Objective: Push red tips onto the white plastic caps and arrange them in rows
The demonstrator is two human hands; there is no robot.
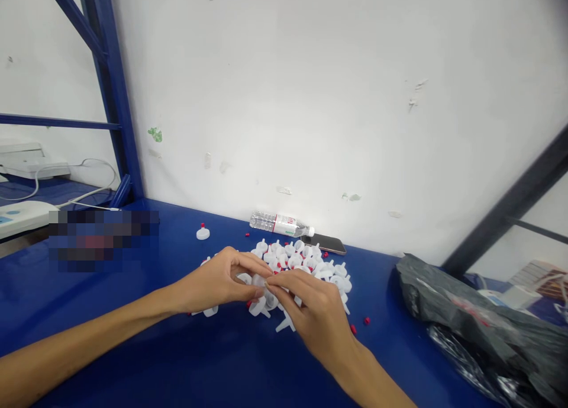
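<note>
Over a pile of white plastic funnel-shaped pieces [322, 270] my two hands meet at the fingertips. My left hand [222, 279] has thumb and fingers curved round a white funnel piece [258, 282], which is partly hidden. My right hand [310, 301] pinches at a small red cap [276, 272] beside that piece; the fingertips cover part of it. Small red caps [367, 321] lie among the pile and to its right. One white piece with a red tip [203, 232] stands apart at the back left.
A clear bottle [281, 224] lies near the wall, beside a dark phone [326, 243]. Grey and black plastic bags [479, 325] lie at the right of the blue table [177, 360]. Blue frame posts [118, 88] rise at the left; a white device [26, 217] sits there.
</note>
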